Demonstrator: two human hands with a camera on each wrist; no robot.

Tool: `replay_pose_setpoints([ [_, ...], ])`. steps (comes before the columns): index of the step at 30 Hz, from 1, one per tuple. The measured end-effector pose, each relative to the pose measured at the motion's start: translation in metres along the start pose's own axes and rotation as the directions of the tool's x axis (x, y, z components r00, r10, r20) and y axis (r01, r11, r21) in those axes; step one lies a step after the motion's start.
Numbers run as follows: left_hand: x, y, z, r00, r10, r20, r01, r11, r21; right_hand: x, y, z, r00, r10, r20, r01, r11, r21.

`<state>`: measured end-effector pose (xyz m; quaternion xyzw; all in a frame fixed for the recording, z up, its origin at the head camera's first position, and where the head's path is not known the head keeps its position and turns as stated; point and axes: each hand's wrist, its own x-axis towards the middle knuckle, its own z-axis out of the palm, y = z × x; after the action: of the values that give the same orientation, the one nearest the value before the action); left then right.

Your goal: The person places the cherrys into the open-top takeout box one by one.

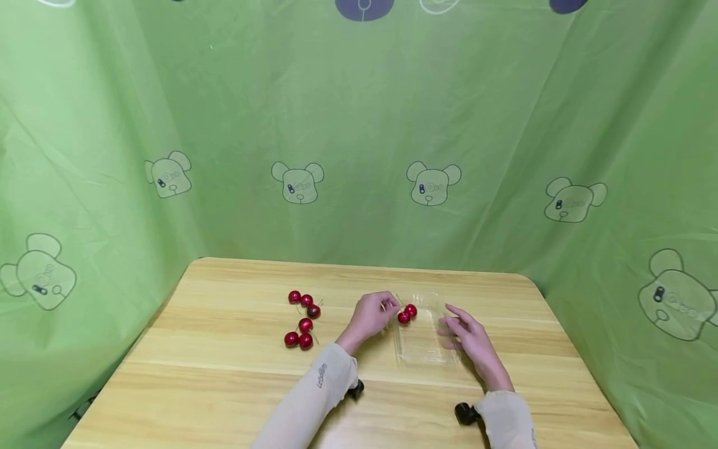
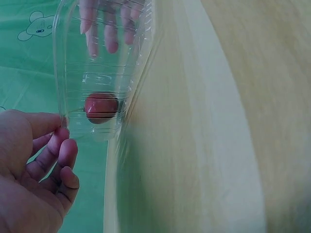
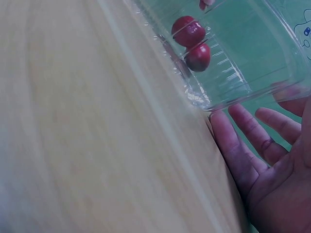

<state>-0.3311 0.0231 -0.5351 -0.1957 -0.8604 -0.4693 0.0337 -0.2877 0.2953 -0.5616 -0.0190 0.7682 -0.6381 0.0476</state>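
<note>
A clear plastic box [image 1: 427, 349] lies on the table between my two hands. Inside it, near its left side, are two red cherries [image 1: 407, 313], one with a thin stem pointing up. My left hand [image 1: 373, 317] is at the left side; in the left wrist view its thumb and index fingertip [image 2: 62, 130] meet at the box's rim and appear to pinch it. My right hand [image 1: 471, 340] is at the opposite side with spread, relaxed fingers. The right wrist view shows these fingers [image 3: 226, 131] beside the box wall, some seemingly touching it.
Several more cherries [image 1: 305, 325], some with stems, lie in a loose group left of my left hand. The wooden table [image 1: 224, 386] ends at a green curtain [image 1: 359, 237] printed with bear heads, which also hangs on both sides.
</note>
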Motion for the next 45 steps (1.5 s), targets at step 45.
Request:
replay_pose_setpoints([
  [45,-0.0025,-0.0094,-0.0045,0.998,0.0,0.058,0.004,0.996,-0.084,0.0,-0.0011,0.0022,1.0,0.007,-0.015,-0.007,1.0,-0.018],
])
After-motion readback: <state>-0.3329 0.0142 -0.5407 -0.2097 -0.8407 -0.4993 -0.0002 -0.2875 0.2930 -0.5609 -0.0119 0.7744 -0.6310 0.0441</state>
